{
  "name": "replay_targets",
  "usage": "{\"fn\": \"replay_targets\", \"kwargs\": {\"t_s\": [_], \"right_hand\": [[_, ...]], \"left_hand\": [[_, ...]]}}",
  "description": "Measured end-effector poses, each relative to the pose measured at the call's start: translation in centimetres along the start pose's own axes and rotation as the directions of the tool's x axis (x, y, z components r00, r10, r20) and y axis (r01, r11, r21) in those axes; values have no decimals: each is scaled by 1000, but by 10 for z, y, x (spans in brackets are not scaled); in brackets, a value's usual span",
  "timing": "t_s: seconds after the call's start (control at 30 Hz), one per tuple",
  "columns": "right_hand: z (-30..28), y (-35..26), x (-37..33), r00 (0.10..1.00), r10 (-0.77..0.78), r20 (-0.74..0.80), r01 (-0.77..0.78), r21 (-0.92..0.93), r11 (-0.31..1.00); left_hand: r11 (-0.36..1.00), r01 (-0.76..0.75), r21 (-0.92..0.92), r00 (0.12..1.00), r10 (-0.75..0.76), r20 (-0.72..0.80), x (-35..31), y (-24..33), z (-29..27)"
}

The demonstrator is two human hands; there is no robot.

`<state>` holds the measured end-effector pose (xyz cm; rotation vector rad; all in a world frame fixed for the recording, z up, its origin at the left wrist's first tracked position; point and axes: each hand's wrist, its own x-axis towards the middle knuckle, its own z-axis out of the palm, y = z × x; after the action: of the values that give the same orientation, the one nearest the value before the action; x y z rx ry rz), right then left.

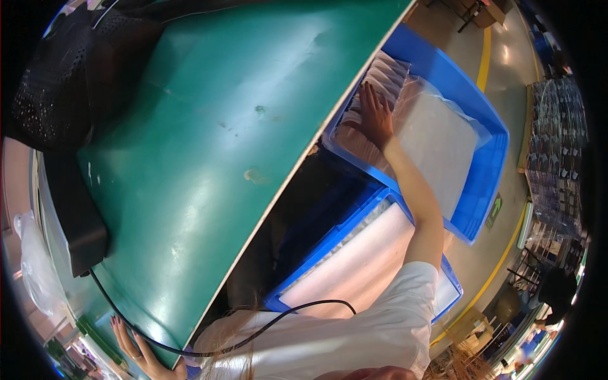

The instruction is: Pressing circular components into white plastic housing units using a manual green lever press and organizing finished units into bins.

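My right arm reaches into a blue plastic bin [487,171] beside the table. Inside it, my right hand [376,117] lies with fingers apart on a row of pale, thin, ribbed pieces [387,75] packed side by side. I cannot make out what kind they are. A translucent white sheet [437,133] covers much of the bin's contents. At the lower left, my left hand [144,356] rests on the green tabletop [209,145] near its edge, fingers stretched out and holding nothing.
A second blue bin [278,297] with a white sheet [348,266] on top stands nearer me. A black cable [183,350] runs from a black box [82,221] on the table. Black mesh material [50,88] sits upper left. Wrapped stacks [557,152] stand at far right.
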<state>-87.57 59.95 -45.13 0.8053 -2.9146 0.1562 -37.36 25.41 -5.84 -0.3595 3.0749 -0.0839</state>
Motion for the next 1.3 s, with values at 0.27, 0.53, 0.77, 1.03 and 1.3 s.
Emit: {"fn": "replay_targets", "kwargs": {"t_s": [0.27, 0.53, 0.77, 1.03, 1.3], "right_hand": [[-27, 81, -20, 686, 686, -243, -419, 639, 645], [74, 68, -31, 651, 692, 312, -404, 914, -33], [54, 27, -23, 759, 541, 361, -301, 933, -199], [60, 66, -23, 726, 592, 350, -319, 934, -161], [14, 146, -45, 802, 503, -321, -306, 501, 809]], "left_hand": [[997, 1, -78, 1000, -1, -1, 14, 15, -9], [1000, 17, 9, 996, -18, 89, 16, 10, -11], [997, -68, 49, 997, 69, -32, 23, 17, -14], [999, -25, 31, 1000, 25, -16, 12, 13, -8], [995, -34, -96, 999, 35, 10, 23, 8, -4]]}}
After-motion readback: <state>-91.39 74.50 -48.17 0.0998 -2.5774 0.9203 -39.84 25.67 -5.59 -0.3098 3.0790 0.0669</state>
